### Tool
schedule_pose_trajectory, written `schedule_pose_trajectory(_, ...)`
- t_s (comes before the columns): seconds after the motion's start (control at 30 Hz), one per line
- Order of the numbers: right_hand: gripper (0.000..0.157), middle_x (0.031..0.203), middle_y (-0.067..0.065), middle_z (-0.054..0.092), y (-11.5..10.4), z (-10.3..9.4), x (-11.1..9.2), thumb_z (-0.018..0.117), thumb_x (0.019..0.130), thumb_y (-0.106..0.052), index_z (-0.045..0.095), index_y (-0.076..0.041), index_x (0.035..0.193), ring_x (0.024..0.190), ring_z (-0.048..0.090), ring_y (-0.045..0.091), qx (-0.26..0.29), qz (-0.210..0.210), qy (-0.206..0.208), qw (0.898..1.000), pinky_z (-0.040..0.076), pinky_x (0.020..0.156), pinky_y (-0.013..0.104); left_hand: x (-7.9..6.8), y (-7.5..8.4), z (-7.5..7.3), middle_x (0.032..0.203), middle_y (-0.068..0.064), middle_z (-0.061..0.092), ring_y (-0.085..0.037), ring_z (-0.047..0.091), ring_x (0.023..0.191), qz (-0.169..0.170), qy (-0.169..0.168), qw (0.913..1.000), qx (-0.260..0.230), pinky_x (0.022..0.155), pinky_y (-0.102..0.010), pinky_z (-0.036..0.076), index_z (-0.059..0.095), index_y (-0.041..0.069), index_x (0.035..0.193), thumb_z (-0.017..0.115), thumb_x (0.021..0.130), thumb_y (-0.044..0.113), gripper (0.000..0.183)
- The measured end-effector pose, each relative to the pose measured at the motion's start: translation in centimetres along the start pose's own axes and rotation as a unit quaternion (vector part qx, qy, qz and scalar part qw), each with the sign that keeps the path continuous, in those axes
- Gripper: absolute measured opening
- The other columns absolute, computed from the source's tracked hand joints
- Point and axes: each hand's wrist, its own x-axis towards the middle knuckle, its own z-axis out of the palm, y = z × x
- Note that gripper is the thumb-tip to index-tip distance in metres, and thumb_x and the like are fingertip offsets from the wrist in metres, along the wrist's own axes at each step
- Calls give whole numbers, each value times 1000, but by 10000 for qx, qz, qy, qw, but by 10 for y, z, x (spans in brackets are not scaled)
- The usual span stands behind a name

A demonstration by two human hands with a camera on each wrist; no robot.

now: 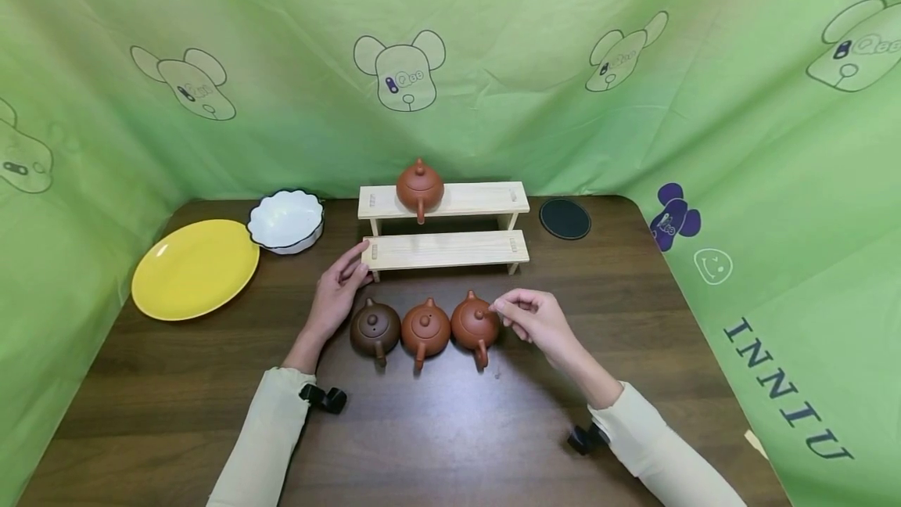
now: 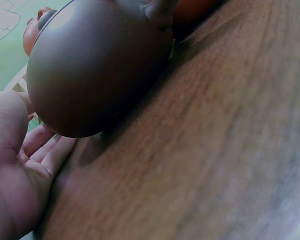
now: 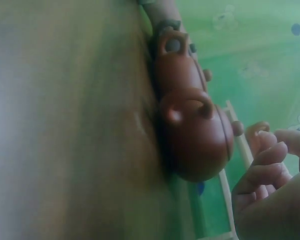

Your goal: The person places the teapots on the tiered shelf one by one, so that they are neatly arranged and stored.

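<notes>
In the head view my left hand (image 1: 334, 300) touches the left end of the lower wooden shelf (image 1: 446, 250), fingers reaching forward. Three teapots stand in a row before the shelf: a dark brown teapot (image 1: 374, 329), a reddish-brown teapot (image 1: 425, 327) in the middle, and another reddish-brown teapot (image 1: 473, 323) on the right. My right hand (image 1: 540, 321) is beside the right teapot, fingers loosely bent, fingertips close to its lid and holding nothing. The left wrist view shows the dark teapot (image 2: 99, 65) large beside the palm. A fourth teapot (image 1: 420, 188) sits on the upper shelf (image 1: 472, 199).
A yellow plate (image 1: 195, 269) and a white scalloped bowl (image 1: 286, 219) with a dark rim stand at the back left. At the back right lies a dark round coaster (image 1: 565, 218). Green printed cloth (image 1: 493, 100) encloses the table (image 1: 436, 444) behind and at both sides.
</notes>
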Motion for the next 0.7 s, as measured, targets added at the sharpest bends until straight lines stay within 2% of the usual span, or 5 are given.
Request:
schedule_pose_trajectory(0.13, 22, 72, -4, 63, 8, -3, -10, 73, 107, -11, 74, 10, 102, 54, 44, 5, -8, 223, -4, 9997, 32, 47, 15, 0, -1, 1, 165, -21, 54, 6, 68, 119, 18, 20, 10000, -71, 105, -21, 62, 52, 9, 166, 57, 118, 13, 49)
schedule_pose_trajectory(0.3, 30, 71, -4, 62, 16, -3, -22, 75, 105, -13, 71, 16, 104, 52, 43, 3, -179, 447, -113, 9988, 31, 46, 14, 1, -2, 1, 166, -20, 53, 6, 68, 120, 37, 32, 9999, -140, 104, -21, 63, 52, 8, 166, 58, 117, 11, 49)
schedule_pose_trajectory(0.5, 30, 71, -4, 63, 26, -1, -33, 78, 104, -14, 74, 16, 105, 52, 40, 2, -251, 763, -309, 9963, 29, 46, 14, 1, -2, 1, 165, -21, 54, 5, 67, 121, 53, 17, 9999, -153, 105, -21, 62, 52, 8, 166, 58, 117, 11, 49)
schedule_pose_trajectory(0.7, 30, 74, -5, 63, 31, 3, -38, 77, 105, -15, 77, 14, 110, 54, 42, 1, -253, 741, -670, 9947, 31, 46, 13, 2, -3, 2, 163, -23, 55, 5, 68, 121, 106, 26, 9996, -259, 104, -22, 63, 53, 6, 165, 58, 117, 9, 49)
